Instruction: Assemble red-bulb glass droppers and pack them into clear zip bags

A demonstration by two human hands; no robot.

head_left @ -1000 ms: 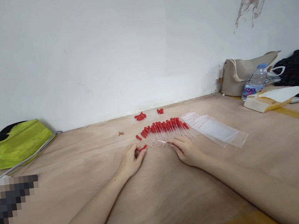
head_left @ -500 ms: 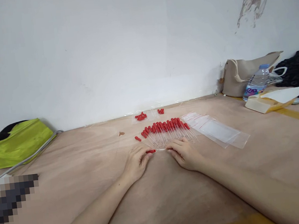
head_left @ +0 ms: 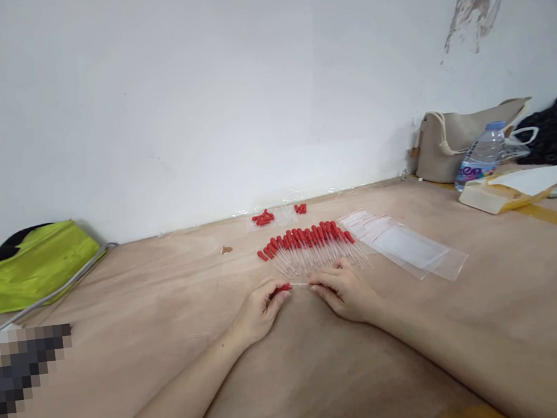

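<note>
My left hand [head_left: 264,310] is closed around a red rubber bulb [head_left: 282,288] between thumb and fingers. Thin clear glass, a dropper tube [head_left: 299,284], runs from the bulb to my right hand [head_left: 341,290], whose fingertips pinch its other end. Bulb and tube lie in one line, just above the table; whether the tube sits fully inside the bulb is hidden by my fingers. Just beyond my hands lies a row of droppers [head_left: 306,236], several clear tubes with red bulbs pointing toward the wall.
Loose red bulbs [head_left: 263,218] rest on clear plastic near the wall. Flat zip bags [head_left: 403,246] lie right of the droppers. Farther right are a water bottle [head_left: 483,153], a beige bag [head_left: 435,151] and an opened paper packet [head_left: 501,194]. A lime-green pouch [head_left: 38,266] and grey cable lie left.
My left hand has shifted slightly right and nearer to me, with the bulb covered more by its fingers. The leftmost dropper now lies closer against the row.
</note>
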